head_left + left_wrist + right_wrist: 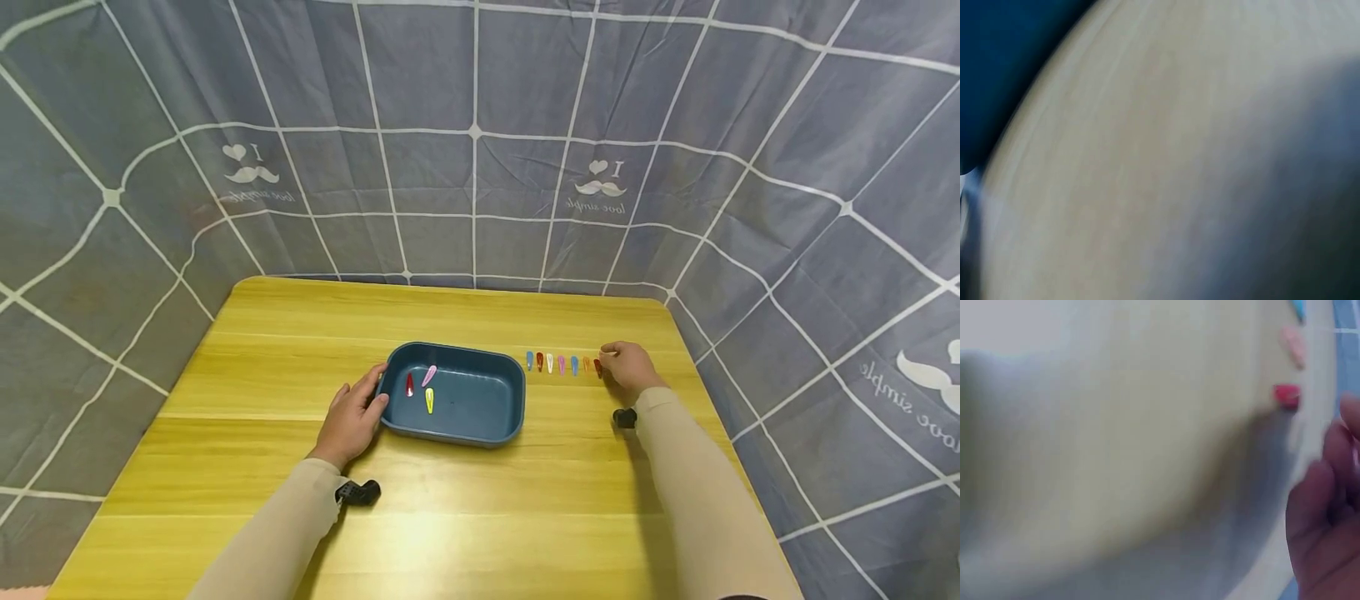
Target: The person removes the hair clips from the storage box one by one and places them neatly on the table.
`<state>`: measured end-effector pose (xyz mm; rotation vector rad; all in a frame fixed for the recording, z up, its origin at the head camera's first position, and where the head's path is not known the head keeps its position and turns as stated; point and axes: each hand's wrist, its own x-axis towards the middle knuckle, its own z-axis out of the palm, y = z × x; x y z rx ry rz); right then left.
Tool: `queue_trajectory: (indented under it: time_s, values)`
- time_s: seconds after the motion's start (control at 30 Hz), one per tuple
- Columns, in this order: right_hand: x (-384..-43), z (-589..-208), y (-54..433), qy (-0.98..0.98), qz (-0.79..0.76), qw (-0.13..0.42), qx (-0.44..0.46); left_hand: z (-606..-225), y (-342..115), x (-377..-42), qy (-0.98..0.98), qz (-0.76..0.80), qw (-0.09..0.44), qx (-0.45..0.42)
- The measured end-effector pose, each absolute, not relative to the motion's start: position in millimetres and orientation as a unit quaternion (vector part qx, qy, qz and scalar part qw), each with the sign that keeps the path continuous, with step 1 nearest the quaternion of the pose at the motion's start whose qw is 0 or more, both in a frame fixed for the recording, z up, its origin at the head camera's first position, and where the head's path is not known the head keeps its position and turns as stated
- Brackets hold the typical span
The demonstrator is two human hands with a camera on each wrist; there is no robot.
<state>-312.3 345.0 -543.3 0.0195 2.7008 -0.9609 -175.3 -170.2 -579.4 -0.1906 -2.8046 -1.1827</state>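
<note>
Blue tray (480,408), three snap clips (430,401) inside, left hand (351,421) loosely touching it, right hand (628,365) at row-end red clip (597,367), grip unclear

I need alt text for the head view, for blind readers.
A person's left hand touches a blue tray holding three hair clips; the right hand is at the right end of a row of seven clips on a wooden table.

On the grey curtain (427,92) we find one print three times, its lettering mirrored. At the left print (252,174) and the middle print (600,189) we record "I", a heart, a moustache and "love simple"; at the right print (928,373), cut by the view's edge, we read "love simple".
</note>
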Motion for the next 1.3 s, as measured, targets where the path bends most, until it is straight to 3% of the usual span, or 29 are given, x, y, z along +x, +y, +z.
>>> queue_trajectory:
  time_s: [0.27, 0.57, 0.97, 1.3]
  values:
    - [-320, -496, 281, 0.951, -0.280, 0.099, -0.085, -577, -169, -173, -0.919, -0.386, 0.043, -0.062]
    - [-305, -455, 164, 0.925, -0.256, 0.134, -0.248, -577, -168, -177, -0.920, -0.385, 0.044, -0.063]
    - [-289, -475, 82, 0.880, -0.188, 0.203, -0.387, -576, -172, -176, -0.922, -0.381, 0.042, -0.057]
    - [-285, -498, 52, 0.895, -0.059, 0.169, -0.409, -579, -171, -176, -0.921, -0.384, 0.041, -0.059]
